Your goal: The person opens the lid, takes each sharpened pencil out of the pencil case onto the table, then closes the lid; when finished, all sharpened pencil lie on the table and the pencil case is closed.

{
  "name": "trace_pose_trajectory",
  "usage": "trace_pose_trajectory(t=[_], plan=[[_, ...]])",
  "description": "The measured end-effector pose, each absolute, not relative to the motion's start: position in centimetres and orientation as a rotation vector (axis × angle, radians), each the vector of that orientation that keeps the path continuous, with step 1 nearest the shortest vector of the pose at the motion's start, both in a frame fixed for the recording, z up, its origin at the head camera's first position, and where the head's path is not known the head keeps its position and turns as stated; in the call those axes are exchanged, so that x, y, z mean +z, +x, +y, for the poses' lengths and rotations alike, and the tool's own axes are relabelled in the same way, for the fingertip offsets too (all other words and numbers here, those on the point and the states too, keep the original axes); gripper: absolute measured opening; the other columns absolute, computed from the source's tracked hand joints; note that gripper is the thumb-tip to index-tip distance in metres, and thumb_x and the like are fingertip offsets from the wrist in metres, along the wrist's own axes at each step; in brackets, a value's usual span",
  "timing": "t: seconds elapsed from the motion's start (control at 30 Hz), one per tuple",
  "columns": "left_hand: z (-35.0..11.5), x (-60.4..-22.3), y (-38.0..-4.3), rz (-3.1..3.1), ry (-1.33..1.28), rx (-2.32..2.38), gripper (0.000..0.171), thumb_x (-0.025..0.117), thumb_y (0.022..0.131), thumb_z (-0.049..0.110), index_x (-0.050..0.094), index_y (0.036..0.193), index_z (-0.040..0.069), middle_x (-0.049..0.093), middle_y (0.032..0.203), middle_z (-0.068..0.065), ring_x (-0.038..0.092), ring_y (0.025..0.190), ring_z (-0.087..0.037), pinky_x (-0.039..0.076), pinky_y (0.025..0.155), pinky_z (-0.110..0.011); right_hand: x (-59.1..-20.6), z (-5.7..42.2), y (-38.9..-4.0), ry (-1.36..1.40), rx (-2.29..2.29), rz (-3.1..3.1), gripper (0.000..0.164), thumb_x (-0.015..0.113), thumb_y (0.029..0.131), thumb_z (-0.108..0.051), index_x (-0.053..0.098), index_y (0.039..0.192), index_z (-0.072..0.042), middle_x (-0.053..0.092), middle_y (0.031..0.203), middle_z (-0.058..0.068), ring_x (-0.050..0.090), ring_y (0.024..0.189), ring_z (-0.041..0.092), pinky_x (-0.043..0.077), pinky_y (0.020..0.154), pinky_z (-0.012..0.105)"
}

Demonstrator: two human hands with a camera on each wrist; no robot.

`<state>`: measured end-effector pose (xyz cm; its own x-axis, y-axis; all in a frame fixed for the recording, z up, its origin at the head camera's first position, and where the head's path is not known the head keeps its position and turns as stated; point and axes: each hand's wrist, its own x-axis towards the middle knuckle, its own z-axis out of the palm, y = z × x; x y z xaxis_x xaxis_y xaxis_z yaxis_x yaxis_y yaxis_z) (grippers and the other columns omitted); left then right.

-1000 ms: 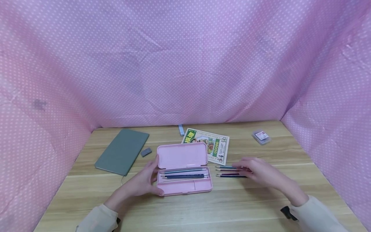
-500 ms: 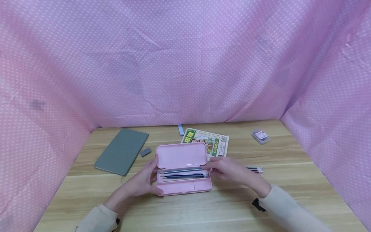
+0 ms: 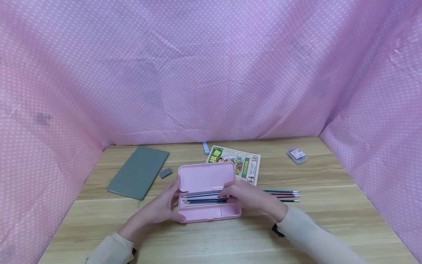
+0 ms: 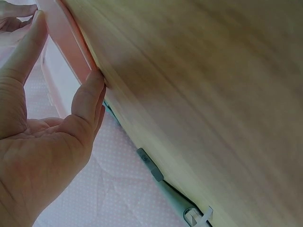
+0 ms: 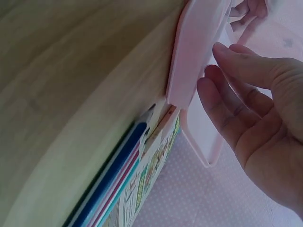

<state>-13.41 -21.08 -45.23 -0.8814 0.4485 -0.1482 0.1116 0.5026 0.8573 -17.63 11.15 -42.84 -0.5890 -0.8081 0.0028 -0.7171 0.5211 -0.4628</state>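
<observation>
A pink pencil case [image 3: 201, 213] lies on the table with its lid [image 3: 204, 176] tipped back. My left hand [image 3: 159, 207] grips its left end, thumb at the front and fingers toward the hinge. In the case's long back compartment lie teal and dark blue pencils [image 3: 203, 201]. My right hand [image 3: 245, 196] reaches over the case's right end, fingertips at the pencils' ends, which it hides. In the right wrist view its bent fingers [image 5: 215, 101] and thumb stand apart at the case rim, with no pencil visible between them. More pencils [image 3: 287, 195] lie on the table beneath the right wrist.
Behind the case lies a printed booklet [image 3: 253, 167], partly covered by the lid. A green notebook [image 3: 140, 172] and a grey eraser [image 3: 166, 173] lie to the left. A small clear box [image 3: 297, 156] sits at the back right, a light-blue strip [image 3: 206, 147] at the back edge.
My right hand has left the loose pencils on the table and moved left to the case, its fingers now over the pencils inside. The left hand keeps its grip.
</observation>
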Motion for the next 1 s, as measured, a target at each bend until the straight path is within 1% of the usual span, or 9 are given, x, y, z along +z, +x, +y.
trace_pose_trajectory(t=[0.07, 0.27, 0.5, 0.77, 0.9, 1.0], plan=[[-21.1, -45.2, -13.4, 2.400, 0.466, 1.329, 0.138, 0.095, 0.068, 0.018, -0.004, 0.162, 0.007, 0.019, 0.157, -0.026, 0.043, 0.139, -0.038, 0.044, 0.109, -0.040, -43.0, 10.9, -17.6, -1.278, -0.641, 2.537, 0.031, 0.070, 0.091, 0.006, 0.077, 0.116, -0.011, 0.072, 0.106, -0.003, 0.064, 0.097, 0.005, 0.057, 0.090, 0.024], [-21.1, -45.2, -13.4, 2.396, 0.464, 1.333, 0.138, 0.096, 0.068, 0.018, -0.004, 0.162, 0.008, 0.018, 0.158, -0.026, 0.043, 0.139, -0.038, 0.044, 0.109, -0.041, -43.3, 10.6, -17.7, -1.276, -0.650, 2.535, 0.030, 0.070, 0.092, 0.005, 0.078, 0.115, -0.013, 0.073, 0.107, -0.005, 0.064, 0.100, 0.003, 0.057, 0.093, 0.026], [-21.1, -45.2, -13.4, 2.390, 0.456, 1.344, 0.138, 0.096, 0.068, 0.018, -0.003, 0.163, 0.009, 0.016, 0.159, -0.026, 0.043, 0.139, -0.038, 0.044, 0.109, -0.042, -43.4, 10.5, -17.7, -1.252, -0.681, 2.512, 0.029, 0.069, 0.093, 0.004, 0.078, 0.115, -0.012, 0.073, 0.106, -0.004, 0.065, 0.095, 0.005, 0.057, 0.090, 0.025], [-21.1, -45.2, -13.4, 2.398, 0.464, 1.336, 0.138, 0.096, 0.068, 0.017, -0.004, 0.163, 0.008, 0.017, 0.159, -0.027, 0.044, 0.139, -0.037, 0.045, 0.108, -0.040, -43.9, 10.2, -17.8, -1.256, -0.685, 2.513, 0.028, 0.067, 0.095, 0.002, 0.078, 0.115, -0.014, 0.074, 0.107, -0.006, 0.064, 0.092, 0.001, 0.057, 0.086, 0.020], [-21.1, -45.3, -13.4, 2.407, 0.470, 1.325, 0.138, 0.096, 0.068, 0.018, -0.004, 0.162, 0.008, 0.019, 0.158, -0.026, 0.044, 0.139, -0.038, 0.045, 0.108, -0.040, -44.0, 10.1, -17.9, -1.256, -0.664, 2.535, 0.028, 0.067, 0.095, 0.002, 0.079, 0.114, -0.016, 0.073, 0.107, -0.008, 0.063, 0.091, 0.000, 0.057, 0.087, 0.021], [-21.1, -45.3, -13.4, 2.416, 0.469, 1.311, 0.139, 0.096, 0.068, 0.020, -0.005, 0.162, 0.009, 0.019, 0.157, -0.025, 0.044, 0.139, -0.037, 0.045, 0.109, -0.039, -44.0, 10.1, -17.9, -1.266, -0.653, 2.551, 0.027, 0.068, 0.094, 0.002, 0.079, 0.113, -0.015, 0.074, 0.105, -0.006, 0.064, 0.090, 0.001, 0.058, 0.085, 0.022]])
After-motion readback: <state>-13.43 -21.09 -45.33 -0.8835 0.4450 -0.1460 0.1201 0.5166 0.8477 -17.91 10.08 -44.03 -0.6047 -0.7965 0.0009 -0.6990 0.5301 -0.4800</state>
